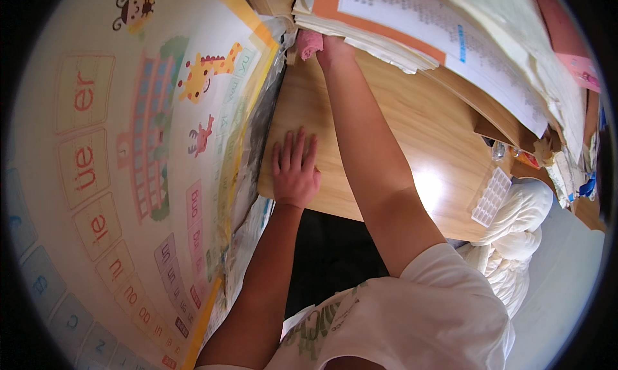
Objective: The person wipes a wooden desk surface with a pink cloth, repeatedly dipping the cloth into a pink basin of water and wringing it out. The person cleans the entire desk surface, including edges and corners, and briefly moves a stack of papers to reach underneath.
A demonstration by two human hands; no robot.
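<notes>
My left hand (295, 172) lies palm down on the wood-grain desktop (386, 119), near its left front corner. Its fingers are spread and hold nothing. Farther back, my right hand (336, 52) reaches to the rear left corner of the desk, partly hidden under the overhanging papers. A crumpled pink cloth (309, 44) is at that hand, pressed against the desktop by the shelf's lower edge. The fingers themselves are hidden, but the cloth appears to be gripped in them.
A poster with letters and cartoon animals (145, 143) covers the wall at left. A stack of papers and books (386, 32) overhangs the desk's back. At right are a white compartment tray (491, 197), white bundled fabric (519, 220) and small packaged items (524, 157).
</notes>
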